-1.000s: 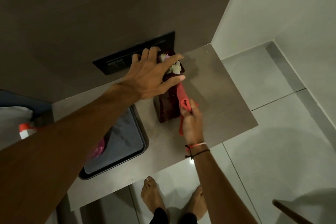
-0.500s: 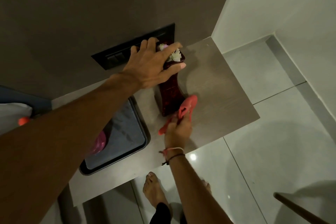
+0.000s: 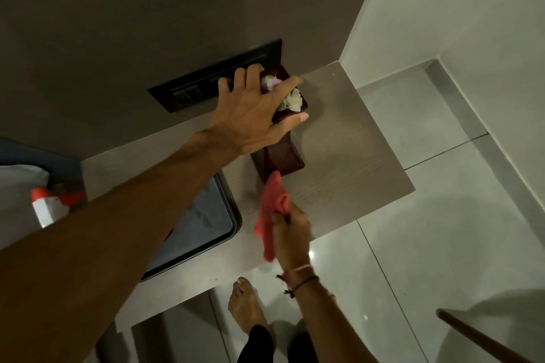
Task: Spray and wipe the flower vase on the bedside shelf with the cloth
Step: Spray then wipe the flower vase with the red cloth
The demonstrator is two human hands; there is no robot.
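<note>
— Where's the vase?

— The dark red flower vase (image 3: 283, 153) stands on the bedside shelf (image 3: 348, 162), close to the wall under the black switch plate (image 3: 212, 79).

— What's your left hand doing?

— My left hand (image 3: 250, 115) is spread wide over its top, fingers splayed across the white flowers (image 3: 292, 99), thumb pressed on the near rim.

— And the right?

— My right hand (image 3: 290, 233) is closed on the red cloth (image 3: 272, 209), bunched in my fingers; the cloth's tip sits right at the vase's base, though I can't tell if it touches.
</note>
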